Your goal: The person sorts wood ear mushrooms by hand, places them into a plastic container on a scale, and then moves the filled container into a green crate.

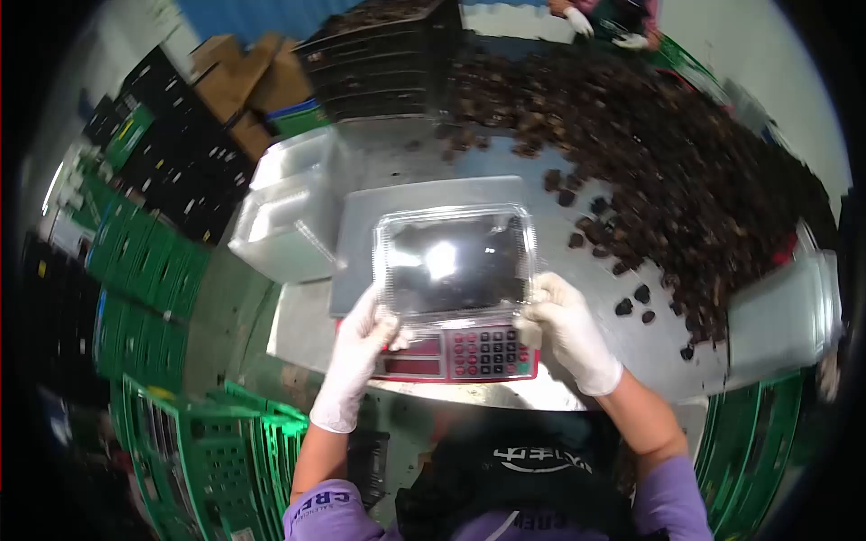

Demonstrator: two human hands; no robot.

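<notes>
Both my gloved hands hold a clear plastic clamshell container (456, 266) by its near corners. Dark stuff shows through its lid, with a bright glare in the middle. My left hand (365, 334) grips the lower left corner, fingers closed on it. At the lower right corner, the thumb and fingers of my right hand (559, 320) pinch the edge. The container overlaps a digital scale in this view, whose grey plate (361, 212) shows behind it and whose red keypad panel (483, 353) shows below it.
Stacked empty clear containers (289, 212) stand left of the scale, more (783, 311) at the right. Dark brown pieces (649, 162) form a large heap across the table. Black crates (379, 72) stand behind; green crates (149, 261) line the left. A gloved person (618, 22) works opposite.
</notes>
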